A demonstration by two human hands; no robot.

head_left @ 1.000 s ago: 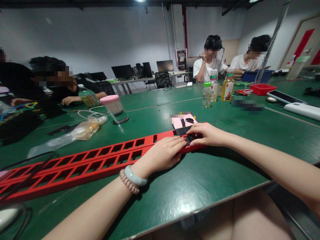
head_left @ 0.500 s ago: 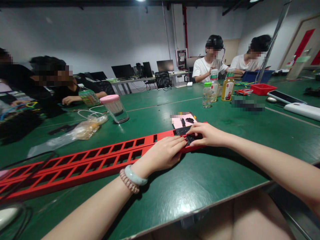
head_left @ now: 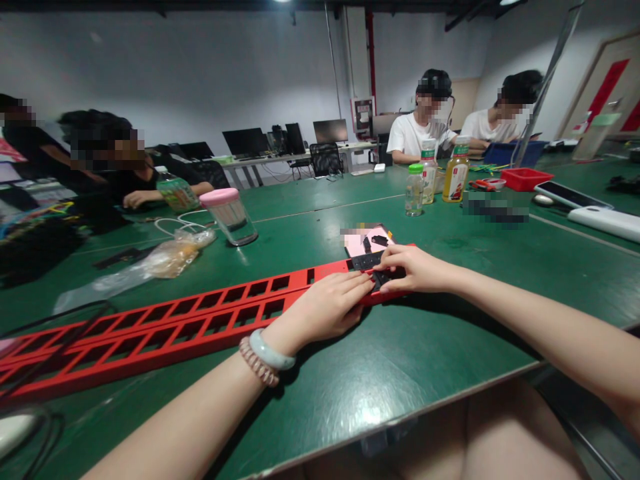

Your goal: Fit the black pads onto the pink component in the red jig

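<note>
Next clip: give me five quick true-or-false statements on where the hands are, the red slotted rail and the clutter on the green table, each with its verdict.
1. Both hands meet at the right-hand end of the red slotted rail. True: the left hand and right hand rest there.
2. The left wrist is bare. False: it wears a pale bangle and a beaded bracelet.
3. The jar with the pink lid lies on its side. False: it stands upright on the table.
4. Small black parts sit in the rail's end slots by the right fingers. True.
5. The pink card lies under the left forearm. False: it lies just beyond the rail's end.
</note>
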